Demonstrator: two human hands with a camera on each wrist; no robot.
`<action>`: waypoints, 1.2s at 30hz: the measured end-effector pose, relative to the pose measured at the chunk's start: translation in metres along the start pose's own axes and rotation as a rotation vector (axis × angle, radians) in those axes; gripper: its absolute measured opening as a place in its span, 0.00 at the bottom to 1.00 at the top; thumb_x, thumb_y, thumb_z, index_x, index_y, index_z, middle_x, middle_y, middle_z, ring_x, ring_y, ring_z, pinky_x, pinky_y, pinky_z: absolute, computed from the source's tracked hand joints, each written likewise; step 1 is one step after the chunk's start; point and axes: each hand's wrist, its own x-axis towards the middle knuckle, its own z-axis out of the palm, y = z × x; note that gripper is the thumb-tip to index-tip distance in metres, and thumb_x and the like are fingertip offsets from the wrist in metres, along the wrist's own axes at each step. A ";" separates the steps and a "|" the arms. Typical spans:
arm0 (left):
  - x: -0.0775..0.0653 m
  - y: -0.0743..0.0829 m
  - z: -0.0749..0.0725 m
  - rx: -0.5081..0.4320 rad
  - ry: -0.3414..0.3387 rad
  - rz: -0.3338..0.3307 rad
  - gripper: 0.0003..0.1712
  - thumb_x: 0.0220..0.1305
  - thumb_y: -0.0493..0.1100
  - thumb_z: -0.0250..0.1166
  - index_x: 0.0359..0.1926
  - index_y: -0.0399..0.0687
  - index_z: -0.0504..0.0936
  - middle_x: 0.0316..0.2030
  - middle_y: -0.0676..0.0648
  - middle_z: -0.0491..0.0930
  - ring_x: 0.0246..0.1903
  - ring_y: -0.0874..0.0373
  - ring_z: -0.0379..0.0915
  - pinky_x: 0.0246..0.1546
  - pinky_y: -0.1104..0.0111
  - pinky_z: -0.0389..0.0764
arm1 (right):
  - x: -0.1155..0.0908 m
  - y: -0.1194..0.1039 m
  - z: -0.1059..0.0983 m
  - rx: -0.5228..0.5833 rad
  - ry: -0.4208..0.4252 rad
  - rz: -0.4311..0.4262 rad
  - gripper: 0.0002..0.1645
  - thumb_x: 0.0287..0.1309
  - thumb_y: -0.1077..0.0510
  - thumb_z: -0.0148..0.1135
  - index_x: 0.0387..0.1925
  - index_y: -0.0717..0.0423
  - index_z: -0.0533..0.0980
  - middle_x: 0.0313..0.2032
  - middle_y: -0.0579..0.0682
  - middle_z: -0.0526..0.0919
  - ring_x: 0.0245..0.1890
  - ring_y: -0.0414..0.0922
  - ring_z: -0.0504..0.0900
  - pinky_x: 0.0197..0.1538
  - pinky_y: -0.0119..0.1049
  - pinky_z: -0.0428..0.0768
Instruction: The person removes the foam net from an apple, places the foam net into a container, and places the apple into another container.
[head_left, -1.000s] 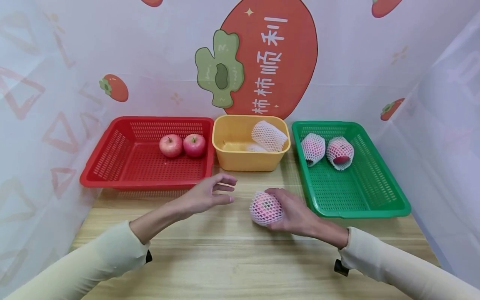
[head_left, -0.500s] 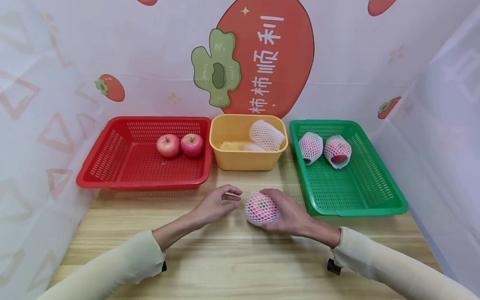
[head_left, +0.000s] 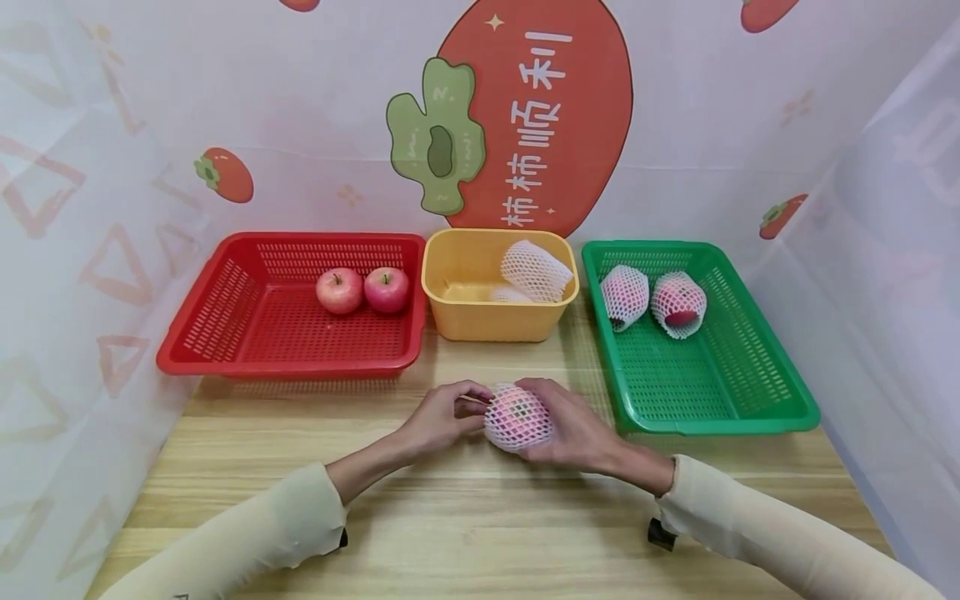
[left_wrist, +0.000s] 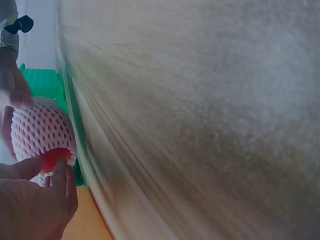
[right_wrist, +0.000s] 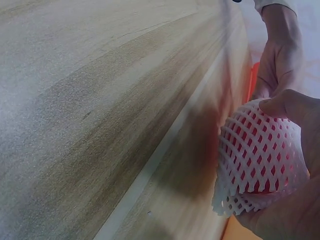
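Note:
An apple in a white foam net [head_left: 517,417] is held just above the wooden table, in front of the yellow bin. My right hand [head_left: 573,429] grips its right side, thumb and fingers curled round the net. At its left end is my left hand [head_left: 448,417], with fingers and thumb curled at the net's rim. The left wrist view shows the apple's bare red skin [left_wrist: 52,160] between the left thumb and fingers [left_wrist: 59,175]. In the right wrist view the right thumb [right_wrist: 277,106] presses on the foam net [right_wrist: 257,150].
A red basket [head_left: 288,367] at the left holds two bare apples [head_left: 363,290]. In the yellow bin [head_left: 491,323] lie white foam nets [head_left: 534,271]. Two netted apples [head_left: 652,302] lie in the green basket [head_left: 720,427] at the right. A printed curtain [head_left: 315,100] stands behind.
My left hand has moved right and down, from apart to the left end of the netted apple. My right hand has shifted slightly left with the apple in its grip.

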 end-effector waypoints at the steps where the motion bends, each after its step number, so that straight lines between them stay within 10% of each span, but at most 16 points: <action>1: 0.000 0.000 0.000 -0.005 -0.004 0.005 0.19 0.68 0.27 0.68 0.59 0.28 0.79 0.58 0.31 0.82 0.57 0.39 0.84 0.57 0.62 0.85 | 0.000 0.000 0.000 0.000 0.001 -0.002 0.55 0.40 0.51 0.85 0.71 0.60 0.70 0.63 0.56 0.81 0.61 0.52 0.81 0.63 0.54 0.81; 7: 0.000 -0.001 0.000 -0.039 -0.057 0.032 0.25 0.68 0.27 0.69 0.64 0.26 0.76 0.63 0.29 0.78 0.62 0.35 0.79 0.64 0.49 0.80 | 0.001 0.002 0.003 0.017 0.003 -0.013 0.55 0.39 0.53 0.86 0.70 0.61 0.70 0.63 0.57 0.81 0.62 0.54 0.81 0.64 0.54 0.81; 14: 0.001 -0.004 0.003 -0.089 -0.120 -0.028 0.37 0.62 0.27 0.72 0.71 0.28 0.70 0.67 0.29 0.74 0.66 0.34 0.75 0.62 0.59 0.82 | 0.000 0.003 0.008 0.020 -0.007 -0.003 0.57 0.41 0.50 0.86 0.71 0.59 0.69 0.63 0.56 0.81 0.61 0.53 0.82 0.64 0.52 0.82; 25: 0.004 -0.002 0.008 0.169 -0.111 0.078 0.48 0.46 0.27 0.74 0.72 0.40 0.72 0.59 0.42 0.82 0.56 0.55 0.75 0.61 0.66 0.75 | 0.002 0.000 0.011 0.071 -0.005 -0.030 0.57 0.44 0.55 0.86 0.74 0.59 0.67 0.65 0.57 0.81 0.62 0.52 0.82 0.64 0.52 0.82; 36: -0.002 0.000 0.002 0.156 -0.080 0.024 0.48 0.50 0.36 0.79 0.74 0.45 0.72 0.63 0.44 0.80 0.58 0.54 0.75 0.64 0.60 0.75 | 0.001 0.002 0.001 0.066 -0.022 -0.096 0.48 0.54 0.55 0.84 0.73 0.61 0.72 0.65 0.58 0.82 0.63 0.53 0.83 0.63 0.50 0.83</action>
